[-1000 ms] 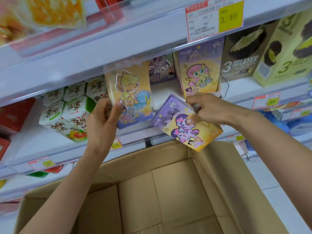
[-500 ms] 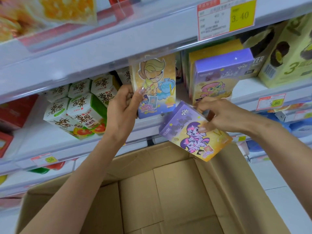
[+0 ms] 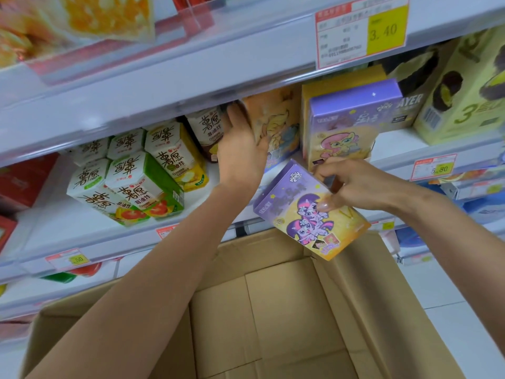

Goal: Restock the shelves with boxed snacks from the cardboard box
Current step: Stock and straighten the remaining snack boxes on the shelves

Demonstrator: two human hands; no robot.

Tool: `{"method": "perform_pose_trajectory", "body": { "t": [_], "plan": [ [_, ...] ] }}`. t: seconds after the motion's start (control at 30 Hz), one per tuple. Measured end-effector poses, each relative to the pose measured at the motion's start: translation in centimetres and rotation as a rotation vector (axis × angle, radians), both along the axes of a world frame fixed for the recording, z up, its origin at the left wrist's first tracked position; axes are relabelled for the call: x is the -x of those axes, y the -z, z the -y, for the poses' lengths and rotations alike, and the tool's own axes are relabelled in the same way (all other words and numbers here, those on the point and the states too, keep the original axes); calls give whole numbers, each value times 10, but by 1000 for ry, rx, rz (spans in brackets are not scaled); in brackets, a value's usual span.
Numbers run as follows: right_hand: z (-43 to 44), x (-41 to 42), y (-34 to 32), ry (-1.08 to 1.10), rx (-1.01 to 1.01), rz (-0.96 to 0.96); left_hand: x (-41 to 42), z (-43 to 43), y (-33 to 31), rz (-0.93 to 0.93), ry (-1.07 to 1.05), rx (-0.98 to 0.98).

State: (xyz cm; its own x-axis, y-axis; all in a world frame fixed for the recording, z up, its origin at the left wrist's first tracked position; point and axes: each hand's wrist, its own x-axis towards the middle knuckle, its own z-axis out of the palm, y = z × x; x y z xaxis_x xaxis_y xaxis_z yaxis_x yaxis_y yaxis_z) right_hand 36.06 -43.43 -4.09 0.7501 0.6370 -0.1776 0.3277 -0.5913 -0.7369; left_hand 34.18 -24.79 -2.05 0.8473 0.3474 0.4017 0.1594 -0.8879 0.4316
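Note:
My left hand (image 3: pixel 241 149) grips an orange pony snack box (image 3: pixel 278 124) by its left side, deep on the white shelf (image 3: pixel 82 222) under the upper shelf's edge. My right hand (image 3: pixel 358 184) holds a purple pony snack box (image 3: pixel 297 214), tilted, in front of the shelf's lip and above the cardboard box (image 3: pixel 273 310). The open cardboard box shows only its bare bottom and flaps. A purple-topped pony box with a pink pony (image 3: pixel 347 127) stands on the shelf just right of the orange one.
Green-and-white potato snack boxes (image 3: pixel 128 181) fill the shelf to the left. Yellow-green "3 Layer" boxes (image 3: pixel 464 99) stand at the right. Price tags (image 3: pixel 360 31) hang on the shelf edges. Lower shelves hold red and blue packs. White floor tiles lie at the right.
My left hand has pushed the orange box up and back into the shelf, beside the pink-pony box. My right hand keeps the purple box in nearly the same place.

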Motion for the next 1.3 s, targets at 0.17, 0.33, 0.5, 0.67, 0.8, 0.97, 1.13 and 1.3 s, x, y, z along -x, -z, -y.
{"method": "perform_pose_trajectory", "body": {
  "t": [0.17,0.33,0.5,0.67,0.8,0.97,1.13,1.3],
  "plan": [
    [1,-1,4,17,-44,-28,-4,-1,7,174,-26,-20],
    [4,-1,5,8,-67,-47,-6,0,19,-5,227,-562],
    [6,-2,6,6,-79,-77,-19,1,16,-521,399,-612],
    [7,-5,7,-4,-71,-83,-21,-4,16,-595,407,-608],
    [7,-4,4,-11,-88,-100,-17,3,15,-514,214,-745],
    [9,-5,1,-1,-80,-108,-16,-8,16,-523,230,-890],
    [10,-2,1,44,-115,-69,2,-9,6,-320,511,-352],
    [22,-1,-3,133,-358,-157,43,-11,-6,-245,456,732]
  ]
}}
